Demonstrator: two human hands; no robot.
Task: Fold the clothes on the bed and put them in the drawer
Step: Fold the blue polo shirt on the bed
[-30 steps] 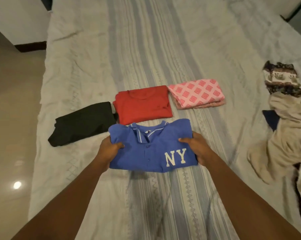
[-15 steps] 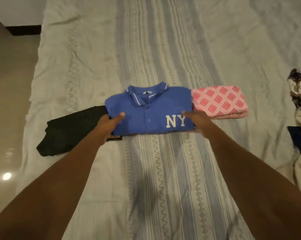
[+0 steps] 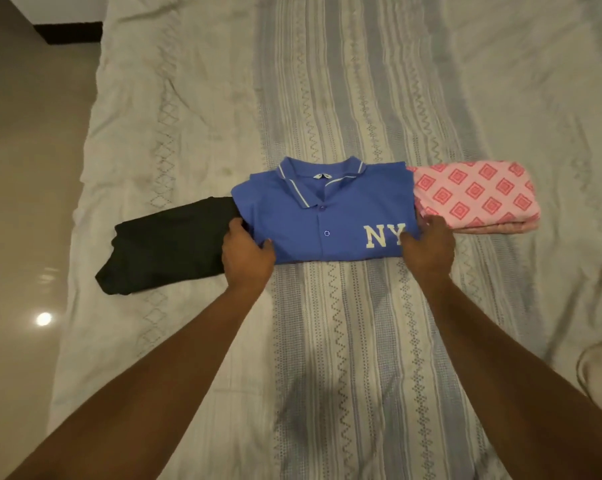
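1. While both hands grip its near corners, the folded blue polo shirt [image 3: 327, 220] lies flat on the bed sheet [image 3: 327, 81] at mid-scene. Its collar points to the far side, and white "NY" lettering sits near its right edge.
2. Left hand [image 3: 247, 254]: at the shirt's near left corner. The thumb is on top of the fabric and the fingers are curled at the left edge. The grip is narrow and holds the shirt.
3. Right hand [image 3: 427, 251]: at the near right corner. The fingers are bent over the fabric and cover part of the "Y". The hand is closed on the shirt; I cannot tell whether any fingers reach beneath it.
4. Black garment [image 3: 168, 247]: folded, on the sheet left of the shirt. Its right end meets the shirt's left edge, and the left hand overlaps it there.
5. Pink patterned garment [image 3: 472, 195]: folded, just right of the shirt and touching its right edge.
6. Sheet: pale and creased, with grey-blue patterned stripes running near to far.
7. Pale garment [image 3: 601, 372]: at the right edge on the near side, cut off by the frame.
8. Floor [image 3: 22, 168]: glossy tan, left of the bed, with one bright light reflection [image 3: 44, 319].
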